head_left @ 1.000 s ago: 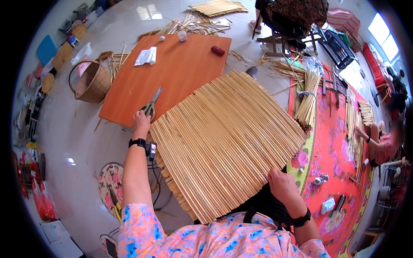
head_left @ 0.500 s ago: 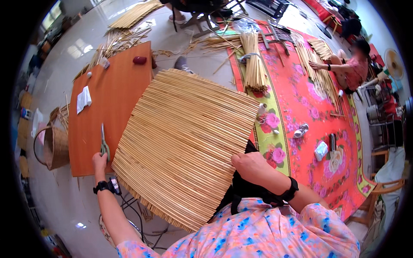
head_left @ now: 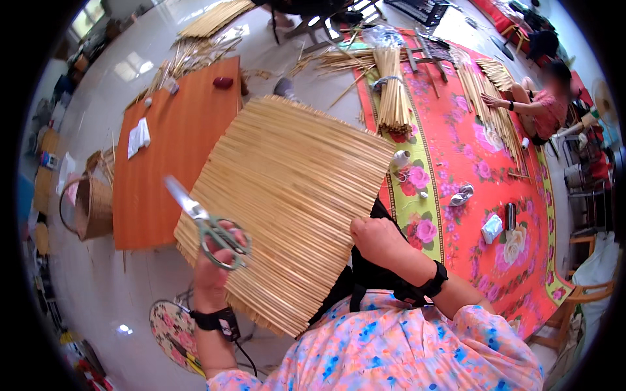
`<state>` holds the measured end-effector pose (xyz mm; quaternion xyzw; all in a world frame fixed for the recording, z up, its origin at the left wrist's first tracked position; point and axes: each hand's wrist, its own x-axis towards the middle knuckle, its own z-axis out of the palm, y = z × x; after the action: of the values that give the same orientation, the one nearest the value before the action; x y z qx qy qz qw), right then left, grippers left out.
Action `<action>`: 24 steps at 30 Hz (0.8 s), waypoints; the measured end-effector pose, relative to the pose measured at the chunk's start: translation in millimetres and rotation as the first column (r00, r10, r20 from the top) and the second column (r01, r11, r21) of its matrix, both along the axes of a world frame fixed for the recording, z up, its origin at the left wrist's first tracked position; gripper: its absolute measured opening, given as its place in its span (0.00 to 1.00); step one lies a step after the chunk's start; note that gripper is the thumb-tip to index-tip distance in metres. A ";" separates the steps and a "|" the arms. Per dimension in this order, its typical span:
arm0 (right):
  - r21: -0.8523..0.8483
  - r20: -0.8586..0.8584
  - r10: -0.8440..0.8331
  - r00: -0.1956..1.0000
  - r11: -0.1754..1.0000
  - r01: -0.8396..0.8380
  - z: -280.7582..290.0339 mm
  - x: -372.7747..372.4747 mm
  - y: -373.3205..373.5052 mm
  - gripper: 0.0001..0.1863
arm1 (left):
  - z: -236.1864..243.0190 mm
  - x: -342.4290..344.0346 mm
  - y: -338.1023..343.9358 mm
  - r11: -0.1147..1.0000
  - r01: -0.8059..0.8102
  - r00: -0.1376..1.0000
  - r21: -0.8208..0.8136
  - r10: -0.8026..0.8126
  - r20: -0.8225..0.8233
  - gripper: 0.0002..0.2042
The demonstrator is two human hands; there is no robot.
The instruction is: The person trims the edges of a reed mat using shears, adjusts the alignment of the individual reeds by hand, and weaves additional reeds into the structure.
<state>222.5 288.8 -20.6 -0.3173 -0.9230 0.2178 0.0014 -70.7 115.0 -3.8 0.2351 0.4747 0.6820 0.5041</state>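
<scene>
A large mat of straw-coloured stalks [head_left: 293, 176], laid side by side, slants across the middle in front of my body. Its right edge is pinched by my right hand [head_left: 378, 242], whose fingers are closed. Over the mat's left edge, my left hand [head_left: 214, 267] grips a pair of scissors [head_left: 222, 242] with green handles. Their blades point up and away to the left, above the corner of the orange-brown table, and look slightly blurred. Just past the mat's right corner stands a spool of white thread [head_left: 400, 158].
The table [head_left: 176, 169] at left bears a white cloth [head_left: 139, 138] and a dark red object [head_left: 222, 83]. A wicker basket [head_left: 94, 212] stands beside it. On the red floral mat [head_left: 469, 260] lie a bundle of stalks [head_left: 393, 91] and a tissue pack [head_left: 492, 228]. Another person [head_left: 548, 107] works at far right.
My left hand has picked the scissors up off the table and brought them right and nearer, over the stalk mat's left side. My right hand stays at the mat's edge.
</scene>
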 end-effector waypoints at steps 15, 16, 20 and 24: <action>-0.021 -0.138 -0.095 0.986 0.995 0.093 -8.6 4.0 1.5 0.05 | 6.3 134.2 -34.8 0.677 0.693 0.694 -0.247 -0.536 0.480 0.19; -0.010 -0.139 -0.095 0.986 0.995 0.095 -8.7 3.8 1.5 0.05 | 3.1 134.7 -36.2 0.658 0.723 0.646 -0.209 -0.539 0.540 0.21; -0.022 -0.168 -0.086 0.982 0.996 0.083 -7.7 -0.3 0.7 0.05 | 0.5 136.4 -34.1 0.635 0.753 0.594 -0.174 -0.540 0.597 0.22; 0.028 -0.177 -0.069 0.982 0.997 0.075 -4.3 -3.9 -0.9 0.05 | -1.6 138.2 -32.5 0.617 0.766 0.584 -0.180 -0.551 0.595 0.20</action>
<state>218.6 287.9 -24.9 -0.3301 -0.9108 0.2286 0.0961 67.6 82.5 -5.4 0.1055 0.3409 0.3538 0.8646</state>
